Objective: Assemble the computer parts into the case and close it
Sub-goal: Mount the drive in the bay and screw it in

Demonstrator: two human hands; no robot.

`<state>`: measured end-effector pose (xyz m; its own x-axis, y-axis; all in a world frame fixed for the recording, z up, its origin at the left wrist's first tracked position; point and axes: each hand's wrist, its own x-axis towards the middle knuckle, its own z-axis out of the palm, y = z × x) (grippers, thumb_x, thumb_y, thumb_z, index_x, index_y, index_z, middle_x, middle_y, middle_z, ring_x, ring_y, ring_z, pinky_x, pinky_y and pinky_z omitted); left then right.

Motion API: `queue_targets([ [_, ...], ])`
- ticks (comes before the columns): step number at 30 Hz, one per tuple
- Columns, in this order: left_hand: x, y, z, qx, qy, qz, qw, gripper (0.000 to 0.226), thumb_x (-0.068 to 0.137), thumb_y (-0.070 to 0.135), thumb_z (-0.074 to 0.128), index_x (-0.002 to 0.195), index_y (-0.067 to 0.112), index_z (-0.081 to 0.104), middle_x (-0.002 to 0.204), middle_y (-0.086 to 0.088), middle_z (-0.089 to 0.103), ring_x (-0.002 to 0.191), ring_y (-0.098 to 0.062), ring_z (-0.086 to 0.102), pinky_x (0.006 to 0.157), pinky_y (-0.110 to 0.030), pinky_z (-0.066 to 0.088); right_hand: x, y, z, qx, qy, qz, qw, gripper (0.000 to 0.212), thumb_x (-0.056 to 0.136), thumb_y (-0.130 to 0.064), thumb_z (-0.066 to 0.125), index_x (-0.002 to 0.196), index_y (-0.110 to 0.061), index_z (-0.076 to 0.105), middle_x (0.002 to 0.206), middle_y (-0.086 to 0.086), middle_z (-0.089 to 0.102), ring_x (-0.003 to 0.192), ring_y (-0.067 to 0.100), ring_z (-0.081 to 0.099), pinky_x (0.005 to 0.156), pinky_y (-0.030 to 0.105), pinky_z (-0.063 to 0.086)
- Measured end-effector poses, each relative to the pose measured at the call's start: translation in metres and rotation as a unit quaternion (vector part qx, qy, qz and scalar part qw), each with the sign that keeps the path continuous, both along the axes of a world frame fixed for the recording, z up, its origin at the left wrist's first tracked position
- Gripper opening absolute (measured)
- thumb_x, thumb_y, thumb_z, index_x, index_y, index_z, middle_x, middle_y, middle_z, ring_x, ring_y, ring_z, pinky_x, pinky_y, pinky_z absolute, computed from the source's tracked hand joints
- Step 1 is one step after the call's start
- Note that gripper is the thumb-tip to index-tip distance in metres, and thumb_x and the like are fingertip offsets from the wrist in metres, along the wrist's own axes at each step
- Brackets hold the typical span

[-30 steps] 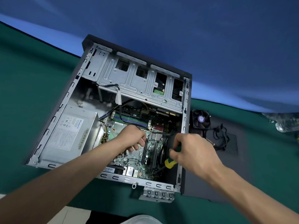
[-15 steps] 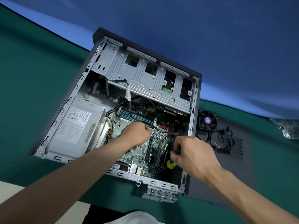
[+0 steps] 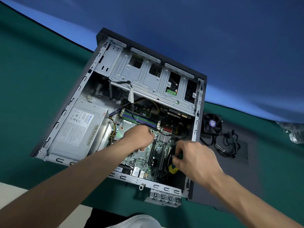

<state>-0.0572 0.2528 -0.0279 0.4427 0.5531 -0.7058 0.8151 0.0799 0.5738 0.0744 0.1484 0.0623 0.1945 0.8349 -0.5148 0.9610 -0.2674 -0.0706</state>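
Observation:
The open computer case (image 3: 69, 102) lies on its side on a green cloth. Inside it are the silver power supply (image 3: 77, 129), the green motherboard (image 3: 141, 158) and the metal drive cage (image 3: 148, 83). My left hand (image 3: 139, 137) rests curled on the middle of the motherboard; what its fingers hold is hidden. My right hand (image 3: 195, 157) is shut on a screwdriver (image 3: 173, 167) with a green and yellow handle, low at the board's right edge near the expansion slots. A black cable runs between the two hands.
A black fan (image 3: 212, 123) with a tangle of black wires (image 3: 225, 143) lies on the dark side panel (image 3: 243, 178), just right of the case. Crumpled clear plastic (image 3: 292, 132) sits at the far right. A blue backdrop hangs behind the table.
The view has shifted, so the case sits lower and more to the right in the frame. Both hands stay at the same spots on the motherboard.

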Motion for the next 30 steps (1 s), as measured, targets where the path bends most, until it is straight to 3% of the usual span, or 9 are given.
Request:
queue_targets([
  [13, -0.001, -0.001, 0.002, 0.006, 0.014, -0.004, 1.000, 0.034, 0.094, 0.030, 0.042, 0.069, 0.012, 0.056, 0.059, -0.004, 0.060, 0.044, -0.020, 0.052, 0.046, -0.019, 0.040, 0.000, -0.002, 0.003, 0.009, -0.005, -0.001, 1.000, 0.014, 0.088, -0.037, 0.053, 0.080, -0.027, 0.050, 0.079, -0.010, 0.056, 0.068, 0.015, 0.053, 0.048, 0.024, 0.027],
  [18, 0.000, 0.000, 0.002, 0.007, 0.022, -0.003, 1.000, 0.035, 0.095, 0.031, 0.042, 0.071, 0.011, 0.058, 0.060, -0.004, 0.060, 0.043, -0.018, 0.052, 0.045, -0.019, 0.039, -0.005, -0.003, 0.007, 0.004, -0.002, -0.011, 1.000, 0.015, 0.089, -0.039, 0.053, 0.083, -0.026, 0.051, 0.081, -0.009, 0.055, 0.068, 0.017, 0.054, 0.056, 0.028, 0.033],
  [24, 0.001, 0.000, 0.002, 0.017, 0.027, -0.008, 0.999, 0.033, 0.094, 0.029, 0.043, 0.071, 0.012, 0.058, 0.063, -0.004, 0.061, 0.046, -0.020, 0.053, 0.048, -0.021, 0.043, -0.007, 0.005, 0.021, -0.094, 0.039, -0.037, 0.994, 0.028, 0.082, -0.043, 0.060, 0.090, -0.020, 0.048, 0.086, -0.004, 0.055, 0.075, 0.020, 0.056, 0.051, 0.028, 0.036],
  [26, 0.001, 0.001, 0.002, 0.015, 0.026, -0.004, 1.000, 0.033, 0.094, 0.028, 0.043, 0.072, 0.010, 0.059, 0.064, -0.005, 0.061, 0.048, -0.022, 0.054, 0.050, -0.022, 0.043, -0.007, 0.009, 0.026, -0.142, 0.078, -0.063, 0.985, 0.031, 0.083, -0.038, 0.063, 0.098, -0.019, 0.044, 0.090, -0.001, 0.056, 0.079, 0.020, 0.057, 0.057, 0.029, 0.042],
  [30, 0.001, 0.001, 0.002, 0.023, 0.031, -0.006, 0.999, 0.033, 0.094, 0.029, 0.042, 0.072, 0.011, 0.059, 0.063, -0.006, 0.062, 0.048, -0.021, 0.054, 0.054, -0.023, 0.045, -0.008, 0.010, 0.031, -0.156, 0.096, -0.073, 0.980, 0.022, 0.092, -0.031, 0.055, 0.101, -0.015, 0.044, 0.090, 0.006, 0.061, 0.069, 0.022, 0.059, 0.057, 0.029, 0.047],
])
